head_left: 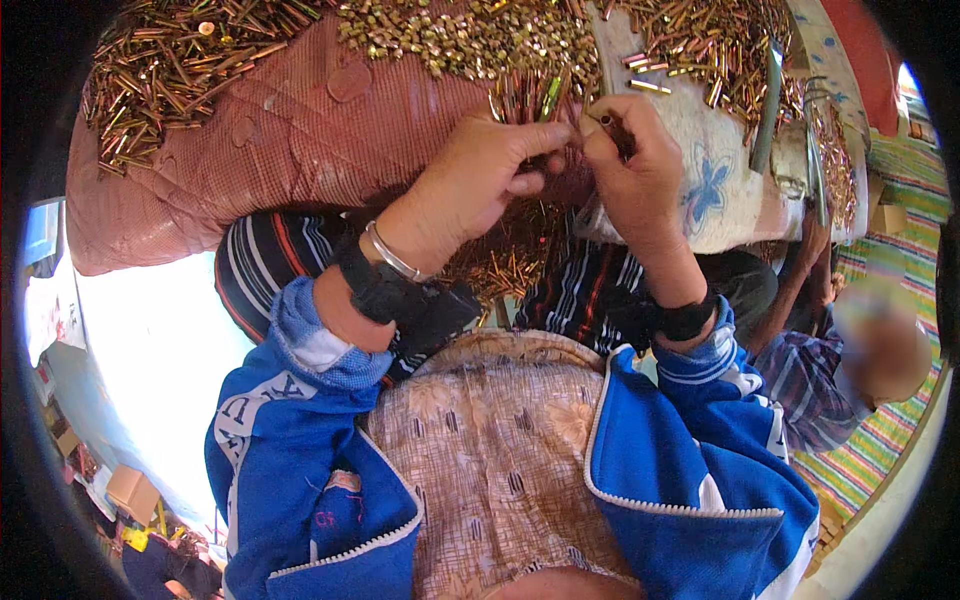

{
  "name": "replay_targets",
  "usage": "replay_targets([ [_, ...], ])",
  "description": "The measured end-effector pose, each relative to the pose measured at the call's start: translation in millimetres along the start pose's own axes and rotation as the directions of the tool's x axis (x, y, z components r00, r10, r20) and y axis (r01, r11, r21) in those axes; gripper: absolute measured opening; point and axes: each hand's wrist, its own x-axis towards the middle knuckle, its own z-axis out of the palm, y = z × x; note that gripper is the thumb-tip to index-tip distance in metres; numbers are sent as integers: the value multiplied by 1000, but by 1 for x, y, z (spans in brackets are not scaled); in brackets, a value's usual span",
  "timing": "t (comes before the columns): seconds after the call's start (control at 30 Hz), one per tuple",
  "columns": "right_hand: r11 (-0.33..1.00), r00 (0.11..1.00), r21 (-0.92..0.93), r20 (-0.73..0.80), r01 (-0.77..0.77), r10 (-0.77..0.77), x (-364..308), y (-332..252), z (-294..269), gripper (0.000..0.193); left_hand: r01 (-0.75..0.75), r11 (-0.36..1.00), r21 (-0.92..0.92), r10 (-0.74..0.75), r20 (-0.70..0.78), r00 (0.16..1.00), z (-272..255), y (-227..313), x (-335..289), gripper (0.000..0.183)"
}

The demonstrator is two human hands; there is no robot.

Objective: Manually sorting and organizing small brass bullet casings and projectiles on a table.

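Your right hand (645,165) is gripping a slender metal tube (606,120), its dark, round, hollow mouth showing between thumb and curled fingers. Your left hand (480,180) is facing it, fingers bent and thumb extending toward the right fingertips; whether it is gripping anything, you cannot tell. Just beyond the left hand, a bunch of glossy, brass-coloured tubes (530,97) is catching the light. Farther off, small, blocky golden pieces (470,40) are lying heaped on reddish-brown, mesh-textured padding (300,140), between piles of loose, slim tubes (160,85).
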Motion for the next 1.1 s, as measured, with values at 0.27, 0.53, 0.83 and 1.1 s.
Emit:
replay_targets([
  [0.27,989,989,-18,41,145,-145,-15,-2,0,13,-38,998,46,40,-39,998,6,-2,-3,18],
  [0.53,963,987,215,17,-162,162,-21,-6,-5,9,-19,997,71,21,-32,999,-3,-6,-1,20],
  [0.83,421,928,860,143,-288,343,18,27,-11,11,-17,984,175,19,-7,1000,0,-4,-2,21],
  [1.1,43,925,954,277,-297,259,26,21,-2,15,-11,959,283,15,-12,1000,2,-2,-3,19],
])
